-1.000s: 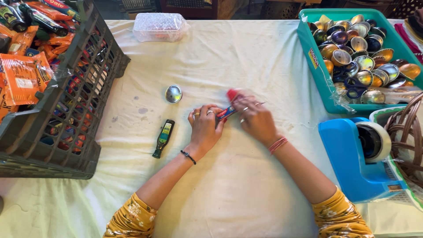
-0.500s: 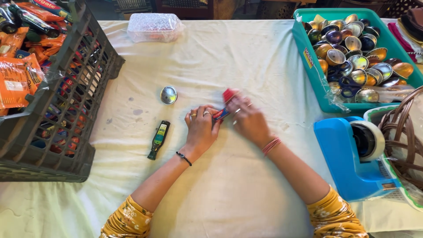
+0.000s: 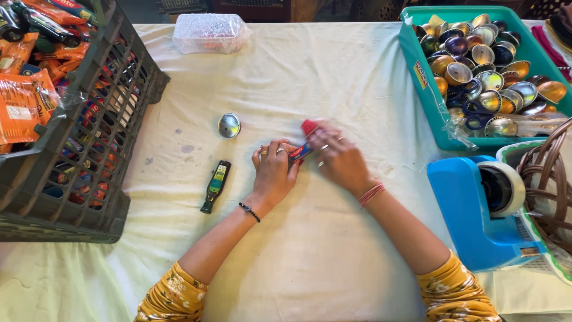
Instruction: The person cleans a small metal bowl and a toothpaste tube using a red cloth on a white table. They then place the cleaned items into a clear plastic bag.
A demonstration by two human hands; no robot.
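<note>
- I see my left hand point(image 3: 275, 173) and my right hand point(image 3: 339, 158) close together in the middle of the table point(image 3: 333, 262), both closed around one small toothpaste tube point(image 3: 302, 149).
- The tube has a red cap point(image 3: 309, 126) that pokes out toward 12 o'clock. Its body is mostly hidden under my fingers.
- A round silver capsule point(image 3: 229, 125) lies alone on the cloth at about 10 o'clock from my left hand, near but not touching.
- A little dark green bottle point(image 3: 215, 186) lies flat at 9 o'clock from my left hand, just beside it.
- A dark grey crate point(image 3: 89, 161) full of orange snack packs sits far off at 9 o'clock.
- A teal tub point(image 3: 424, 95) full of shiny capsules sits at 2 o'clock from my right hand.
- A blue tape dispenser point(image 3: 471, 209) stands at 4 o'clock from my right hand.
- A clear plastic box point(image 3: 210, 33) rests at the far edge, at 12 o'clock.
</note>
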